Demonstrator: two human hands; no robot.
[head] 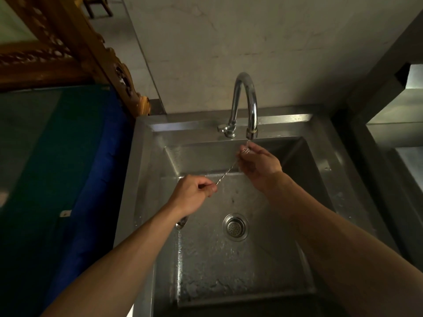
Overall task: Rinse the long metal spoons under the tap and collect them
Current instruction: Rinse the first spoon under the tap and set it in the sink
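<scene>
The left hand (194, 194) pinches one end of a long metal spoon (227, 177), and the right hand (259, 167) pinches its other end under the tap (246, 106), where water falls. Both are above the steel sink (206, 259), near its drain (235, 227).
</scene>
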